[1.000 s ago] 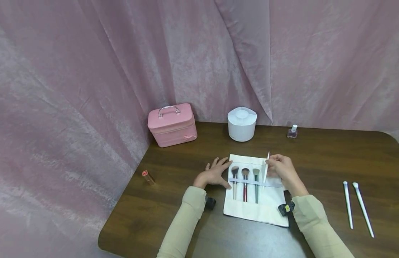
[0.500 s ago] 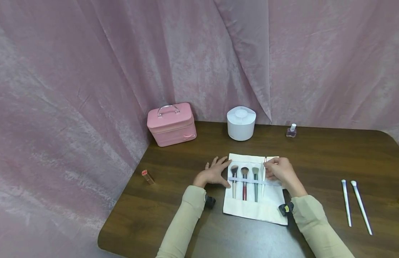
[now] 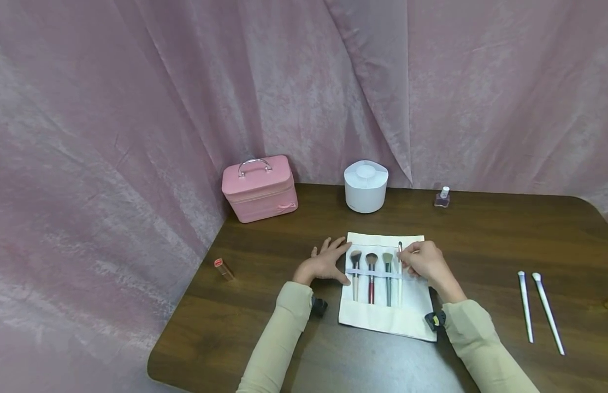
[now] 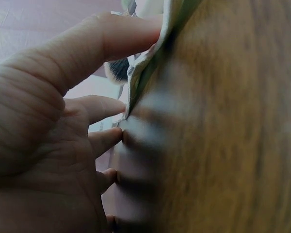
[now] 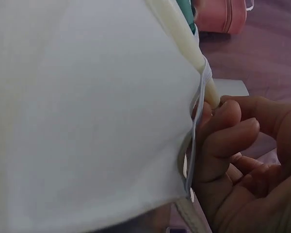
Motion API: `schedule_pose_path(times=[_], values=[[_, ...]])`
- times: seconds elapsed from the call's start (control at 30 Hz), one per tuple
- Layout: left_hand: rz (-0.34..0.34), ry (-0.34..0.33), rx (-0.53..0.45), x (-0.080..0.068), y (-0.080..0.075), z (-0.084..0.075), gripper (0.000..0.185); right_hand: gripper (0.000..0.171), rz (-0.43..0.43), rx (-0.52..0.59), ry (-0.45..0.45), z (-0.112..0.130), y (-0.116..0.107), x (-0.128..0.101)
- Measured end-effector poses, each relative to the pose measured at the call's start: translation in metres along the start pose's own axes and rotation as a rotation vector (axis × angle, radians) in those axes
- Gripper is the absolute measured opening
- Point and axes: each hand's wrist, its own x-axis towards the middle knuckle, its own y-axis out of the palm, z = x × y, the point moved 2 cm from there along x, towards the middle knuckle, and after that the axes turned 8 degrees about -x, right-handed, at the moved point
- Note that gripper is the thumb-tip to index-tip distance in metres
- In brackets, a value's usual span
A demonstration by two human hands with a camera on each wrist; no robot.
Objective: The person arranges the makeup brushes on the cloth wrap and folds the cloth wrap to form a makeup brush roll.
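Observation:
A white cloth brush roll point(image 3: 382, 322) lies unrolled on the table. Across it runs a pale elastic band point(image 3: 379, 274), which holds a black-tipped angled brush point(image 3: 355, 258), a red-handled brush point(image 3: 371, 284) and a green brush point(image 3: 388, 286). To their right, my right hand point(image 3: 425, 262) pinches a slim white-handled makeup brush point(image 3: 400, 289) near its dark tip. In the right wrist view its pale handle point(image 5: 182, 34) passes through the band. My left hand point(image 3: 324, 266) is spread at the roll's left edge; in the left wrist view the thumb point(image 4: 116, 36) touches the cloth edge.
Two white brushes point(image 3: 526, 311) lie on the table at right. A pink case point(image 3: 259, 188), a white round container point(image 3: 366, 188) and a nail polish bottle point(image 3: 442, 198) stand along the back. At left is a lipstick tube point(image 3: 225, 270).
My right hand has straightened the slim brush and slid it down through the band, so it now lies roughly parallel to the others. My left hand has stayed in place.

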Motion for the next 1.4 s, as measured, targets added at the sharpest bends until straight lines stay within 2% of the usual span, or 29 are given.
schedule_pose_path(times=[0.37, 0.77, 1.0, 1.4], values=[[0.001, 0.003, 0.003, -0.0013, -0.0006, -0.0011, 0.101, 0.019, 0.027, -0.116, -0.038, 0.0042, 0.0025, -0.0062], [0.002, -0.007, 0.014, -0.0002, -0.0011, -0.0016, 0.101, 0.029, 0.054, -0.274, 0.007, 0.0032, 0.0073, -0.0082], [-0.004, -0.014, 0.017, 0.0006, -0.0008, -0.0007, 0.101, 0.02, 0.077, -0.316, -0.015, 0.0009, 0.0084, -0.0079], [0.004, -0.018, 0.02, 0.0027, -0.0004, -0.0002, 0.101, 0.021, 0.114, -0.379, -0.004, 0.002, 0.0073, -0.008]])
